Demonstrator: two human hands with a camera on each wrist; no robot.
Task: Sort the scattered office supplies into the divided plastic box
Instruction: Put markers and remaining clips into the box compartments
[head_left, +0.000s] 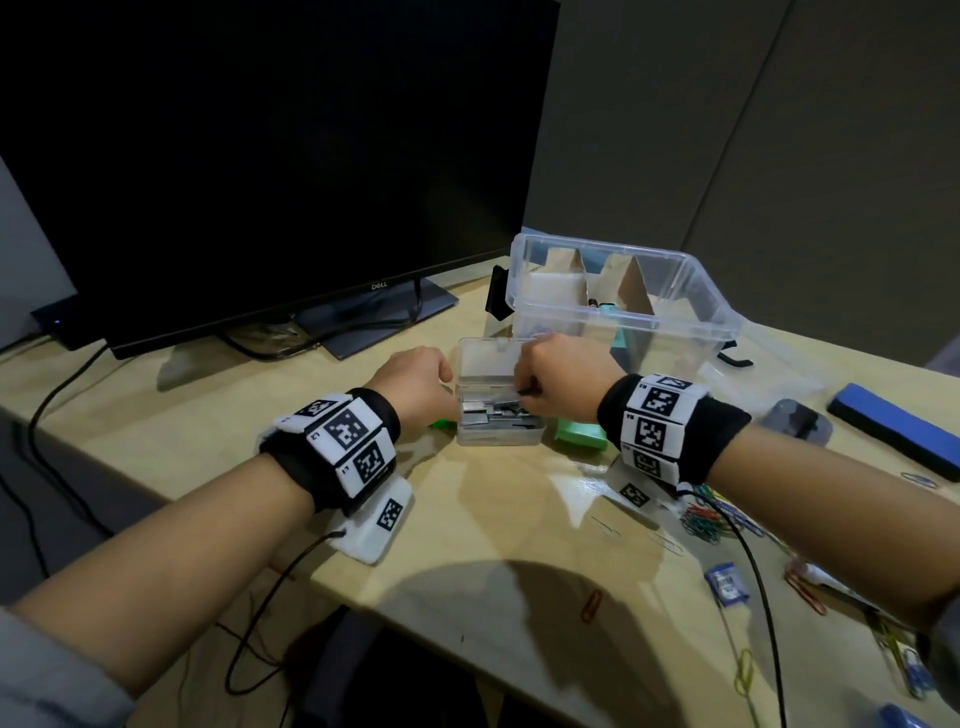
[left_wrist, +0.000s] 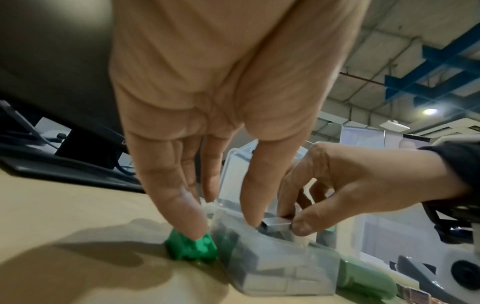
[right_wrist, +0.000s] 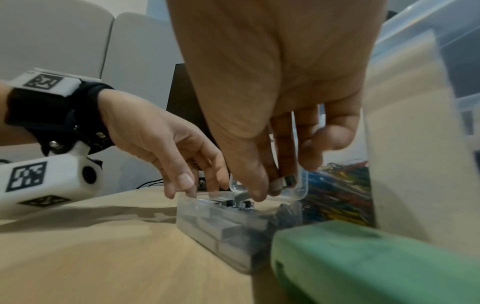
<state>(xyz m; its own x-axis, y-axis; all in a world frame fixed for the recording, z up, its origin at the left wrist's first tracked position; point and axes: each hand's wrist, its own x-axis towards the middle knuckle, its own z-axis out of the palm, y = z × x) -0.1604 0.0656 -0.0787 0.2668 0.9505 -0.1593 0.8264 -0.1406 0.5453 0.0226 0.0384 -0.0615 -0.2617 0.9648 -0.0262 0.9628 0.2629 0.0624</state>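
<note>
A small clear staple case (head_left: 498, 426) lies with its lid up on the wooden desk, in front of the big clear divided box (head_left: 675, 291). Grey staple strips fill the case. My right hand (head_left: 556, 371) pinches one staple strip (left_wrist: 278, 223) between thumb and fingers just above the case. My left hand (head_left: 421, 382) reaches down at the case's left side with straight fingers. One fingertip presses a small green piece (left_wrist: 192, 248), and another touches the case rim. Coloured paper clips (right_wrist: 337, 191) lie in one compartment of the big box.
A green stapler (head_left: 579, 434) sits right of the case. Loose paper clips (head_left: 701, 519), a blue staple pack (head_left: 727, 582), a grey dispenser (head_left: 800, 421) and a blue eraser (head_left: 893, 421) lie at the right. A dark monitor (head_left: 260, 156) stands behind.
</note>
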